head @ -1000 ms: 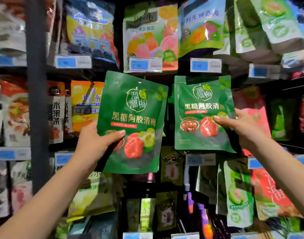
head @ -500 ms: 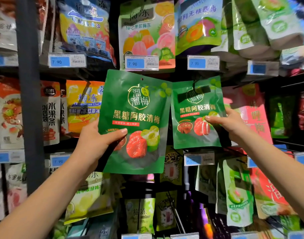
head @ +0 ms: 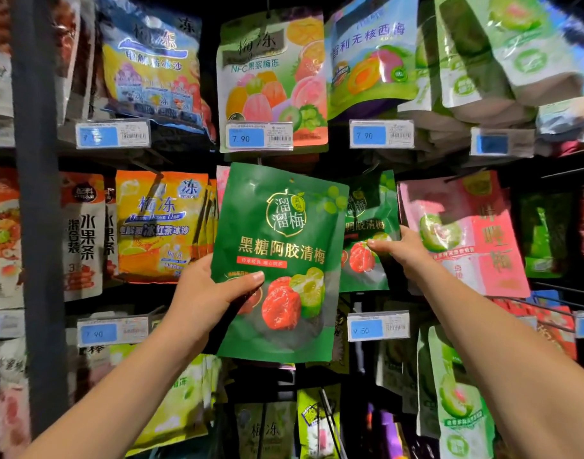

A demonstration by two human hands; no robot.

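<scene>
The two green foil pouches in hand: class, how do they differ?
The front green foil pouch, gripped by the left hand, shows almost whole; the rear green foil pouch, pinched by the right hand, is partly hidden behind it. The front looks larger than the rear. Both share one print.

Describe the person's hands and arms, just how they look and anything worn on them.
Both the left hand and the right hand are bare: no gloves, and no rings show on the visible fingers. The left forearm and right forearm are uncovered down to the picture's edge, with no sleeve, watch or bracelet in view. The left thumbnail looks short and unpainted.
</scene>
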